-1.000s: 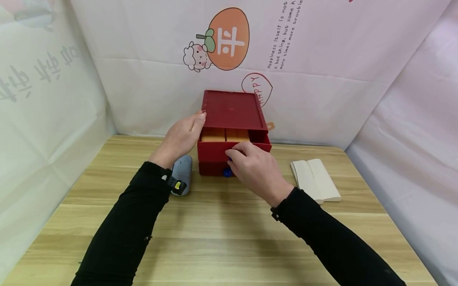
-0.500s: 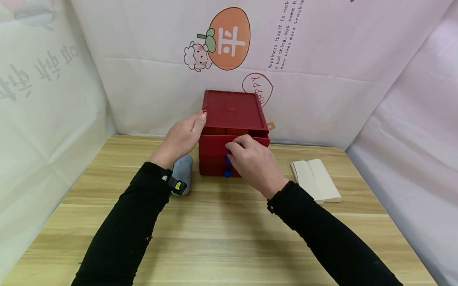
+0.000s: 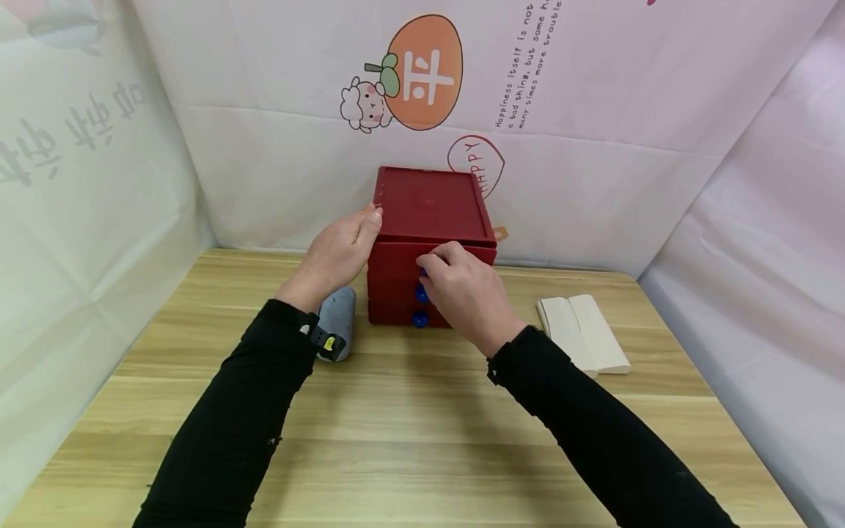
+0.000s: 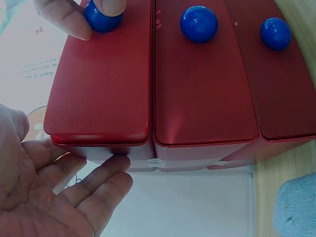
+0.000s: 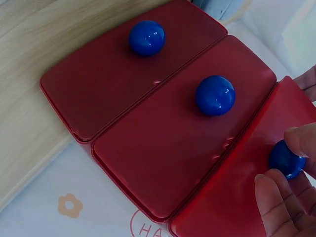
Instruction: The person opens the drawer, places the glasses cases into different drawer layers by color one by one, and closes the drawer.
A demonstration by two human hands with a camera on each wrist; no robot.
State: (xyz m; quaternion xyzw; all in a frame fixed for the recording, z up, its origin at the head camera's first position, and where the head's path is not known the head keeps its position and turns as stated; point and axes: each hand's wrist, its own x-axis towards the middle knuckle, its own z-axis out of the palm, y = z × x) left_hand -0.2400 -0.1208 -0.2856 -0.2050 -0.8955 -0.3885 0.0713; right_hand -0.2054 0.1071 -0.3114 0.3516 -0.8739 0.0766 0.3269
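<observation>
A red box of three stacked drawers (image 3: 429,205) stands at the back of the table, each drawer with a round blue knob. My right hand (image 3: 469,297) pinches the top drawer's knob (image 5: 286,160) between thumb and fingers. That top drawer (image 4: 101,89) is almost flush with the other two, a thin lip still standing out at its edge. Against the box's left side rests my left hand (image 3: 339,249), its fingers (image 4: 106,180) stretched along the side wall and the thumb by the top edge. What lies inside the drawer is hidden.
A grey-blue oblong object (image 3: 337,323) lies left of the box, partly behind the left wrist. To the right, a cream folded item (image 3: 584,334), perhaps an open book, lies on the wooden table (image 3: 409,440). Printed white cloth (image 3: 277,161) hangs behind and at both sides.
The top drawer has slid inward with my right hand on its knob, covering the orange-brown contents seen earlier and uncovering the lower knobs. My left hand has stayed at the box's side.
</observation>
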